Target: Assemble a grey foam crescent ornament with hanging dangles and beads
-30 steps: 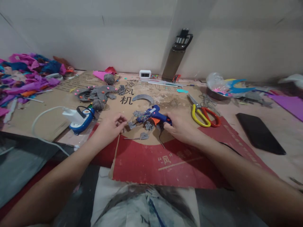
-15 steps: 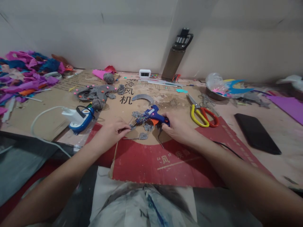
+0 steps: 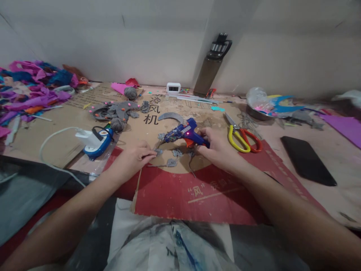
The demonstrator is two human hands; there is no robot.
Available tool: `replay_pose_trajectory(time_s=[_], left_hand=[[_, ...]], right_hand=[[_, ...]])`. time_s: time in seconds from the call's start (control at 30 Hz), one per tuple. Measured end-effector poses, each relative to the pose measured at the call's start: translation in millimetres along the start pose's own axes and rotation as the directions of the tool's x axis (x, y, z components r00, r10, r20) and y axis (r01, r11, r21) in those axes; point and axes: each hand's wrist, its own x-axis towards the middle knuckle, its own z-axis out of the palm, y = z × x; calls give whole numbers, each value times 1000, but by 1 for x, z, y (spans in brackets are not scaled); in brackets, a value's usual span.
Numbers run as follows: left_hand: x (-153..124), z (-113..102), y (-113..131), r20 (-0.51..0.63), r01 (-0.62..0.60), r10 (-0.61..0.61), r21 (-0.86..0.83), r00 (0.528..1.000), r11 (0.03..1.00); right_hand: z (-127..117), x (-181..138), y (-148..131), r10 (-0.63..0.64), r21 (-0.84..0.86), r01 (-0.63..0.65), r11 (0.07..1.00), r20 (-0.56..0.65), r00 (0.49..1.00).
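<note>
Right hand (image 3: 218, 148), grip closed around blue glue gun (image 3: 184, 132), nozzle tilted down-left. Left hand (image 3: 135, 156), grip narrow, pinches small grey piece (image 3: 158, 151) against cardboard (image 3: 169, 195).

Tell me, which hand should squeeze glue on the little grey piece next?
Right, probably: the right hand grips the glue gun, nozzle near the grey piece that the left hand pins down.

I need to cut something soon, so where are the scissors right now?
In the head view the scissors lie right of centre, just right of the right hand that holds the glue gun, and left of the black phone.
</note>
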Motion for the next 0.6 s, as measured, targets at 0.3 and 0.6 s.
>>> replay_pose_trajectory(time_s=[0.3, 0.6], left_hand=[[1, 0, -1, -24, -14, 13, -26, 1000, 1000], [-1, -2, 3, -66, -29, 27, -28, 997, 999]], right_hand=[[-5, -3, -10, 64, 400, -116, 909, 141, 988], [-4, -2, 2, 117, 340, -178, 923, 192, 974]])
